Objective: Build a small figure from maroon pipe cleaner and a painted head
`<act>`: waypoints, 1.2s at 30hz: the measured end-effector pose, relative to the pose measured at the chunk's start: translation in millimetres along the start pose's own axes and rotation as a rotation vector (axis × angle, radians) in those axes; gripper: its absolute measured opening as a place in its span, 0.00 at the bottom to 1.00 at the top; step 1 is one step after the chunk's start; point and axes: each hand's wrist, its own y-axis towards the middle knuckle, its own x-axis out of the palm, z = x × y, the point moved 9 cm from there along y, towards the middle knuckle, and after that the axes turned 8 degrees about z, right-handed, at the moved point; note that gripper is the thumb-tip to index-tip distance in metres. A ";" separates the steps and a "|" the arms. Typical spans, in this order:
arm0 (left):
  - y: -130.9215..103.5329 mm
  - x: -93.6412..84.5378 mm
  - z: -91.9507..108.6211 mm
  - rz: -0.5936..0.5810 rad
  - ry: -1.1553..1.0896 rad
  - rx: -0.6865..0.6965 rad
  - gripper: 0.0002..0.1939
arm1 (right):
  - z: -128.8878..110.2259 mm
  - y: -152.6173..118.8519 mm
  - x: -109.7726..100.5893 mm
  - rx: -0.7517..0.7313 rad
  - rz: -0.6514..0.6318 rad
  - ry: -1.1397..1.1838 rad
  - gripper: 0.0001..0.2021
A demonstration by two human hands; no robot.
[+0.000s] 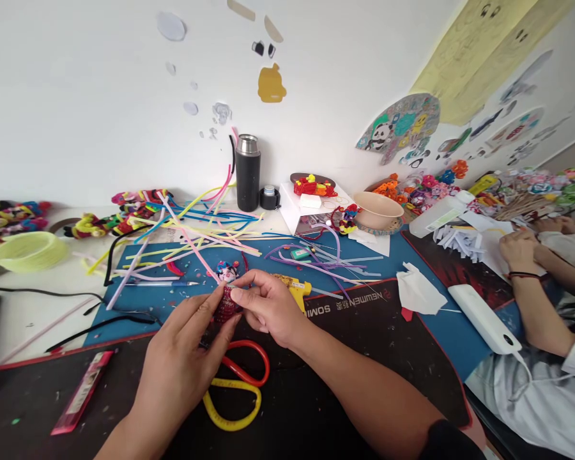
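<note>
A small doll with a dark red, speckled body (pixel 226 305) and a white face under a blue and red headpiece (pixel 227 271) stands upright between my hands. My left hand (pixel 186 345) grips its body from the left, thumb and fingers on either side. From the right, my right hand (pixel 268 306) pinches at the doll's upper body, just below the face; whatever lies between those fingertips is too small to tell. Below the hands lie scissors with one red handle (pixel 263 361) and one yellow handle (pixel 232 425). Behind my right hand is a yellow glue gun (pixel 299 291).
Loose pipe cleaners (pixel 206 220) spread across the blue mat. A black flask (pixel 248 176) and a beige bowl (pixel 378 211) stand near the wall. A pink packet (pixel 82 393) lies front left. At right are a white device (pixel 483 319) and another person's hands (pixel 517 249).
</note>
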 end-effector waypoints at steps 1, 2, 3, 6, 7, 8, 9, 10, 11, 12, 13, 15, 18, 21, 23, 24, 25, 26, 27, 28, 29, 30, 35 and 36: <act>-0.1 0.3 -0.1 -0.002 0.000 0.000 0.29 | -0.1 0.0 -0.3 0.000 0.003 -0.002 0.24; -0.2 0.4 -0.3 -0.003 0.000 -0.003 0.29 | -0.1 0.0 -0.5 0.003 0.005 -0.007 0.25; -0.3 0.5 -0.6 -0.004 -0.001 -0.006 0.29 | 0.1 -0.1 -0.7 0.006 0.006 -0.014 0.25; -0.5 0.8 -1.1 -0.004 -0.004 -0.013 0.28 | 0.1 -0.3 -0.6 0.010 0.002 -0.024 0.26; -0.5 0.9 -1.4 -0.003 -0.004 -0.015 0.28 | -0.3 -0.4 -0.6 0.007 0.001 -0.023 0.26; -0.6 0.8 -1.6 0.000 -0.003 -0.015 0.27 | -0.7 -0.5 -0.5 0.003 0.000 -0.021 0.25; -0.7 0.9 -1.7 0.001 -0.001 -0.014 0.27 | -1.0 -0.6 -0.5 0.000 0.000 -0.021 0.25; -0.9 1.1 -1.9 0.002 0.001 -0.013 0.27 | -1.1 -0.6 -0.5 -0.003 0.001 -0.023 0.25; -1.1 1.5 -2.2 0.000 0.005 -0.011 0.26 | -1.0 -0.6 -0.6 -0.005 0.002 -0.025 0.25; -1.4 2.1 -2.6 -0.003 0.008 -0.011 0.26 | -0.7 -0.5 -0.8 -0.004 0.004 -0.027 0.25; -1.7 2.7 -3.0 -0.005 0.010 -0.011 0.26 | -0.2 -0.3 -1.0 -0.002 0.006 -0.028 0.25; -2.5 3.8 -3.9 -0.008 0.011 -0.013 0.26 | 1.1 0.2 -1.6 0.006 0.011 -0.033 0.25; -4.0 5.8 -5.6 -0.011 0.000 -0.033 0.25 | 3.0 0.7 -3.3 0.022 0.025 -0.050 0.26; -5.5 7.4 -7.7 -0.009 -0.007 -0.064 0.24 | 3.2 0.7 -4.1 0.024 0.029 -0.048 0.27; -6.2 7.9 -8.1 -0.005 -0.008 -0.069 0.24 | 3.0 0.8 -4.1 0.021 0.028 -0.045 0.27; -6.5 8.3 -8.3 -0.006 -0.008 -0.070 0.24 | 3.1 0.9 -4.3 0.021 0.029 -0.045 0.27; -6.8 8.8 -8.7 -0.009 -0.008 -0.071 0.24 | 3.4 1.0 -4.5 0.023 0.031 -0.048 0.27; -7.0 9.1 -9.3 -0.011 -0.007 -0.073 0.24 | 3.8 1.2 -4.7 0.026 0.033 -0.050 0.28; -7.2 9.3 -10.0 -0.013 -0.006 -0.076 0.24 | 4.3 1.4 -4.7 0.028 0.034 -0.052 0.28; -7.3 9.2 -10.7 -0.012 -0.004 -0.078 0.24 | 4.6 1.5 -4.6 0.029 0.034 -0.053 0.28; -7.3 8.7 -11.2 -0.010 -0.003 -0.078 0.24 | 4.8 1.7 -4.5 0.029 0.035 -0.052 0.28; -7.3 8.0 -11.6 -0.006 -0.005 -0.077 0.24 | 4.9 1.8 -4.2 0.026 0.034 -0.050 0.27; -9.3 8.2 -22.0 -0.047 -0.081 -0.216 0.25 | 2.4 1.4 -1.9 -0.010 0.032 -0.039 0.25; -10.9 9.3 -27.3 -0.066 -0.101 -0.289 0.26 | 1.6 1.2 -1.7 -0.018 0.034 -0.041 0.25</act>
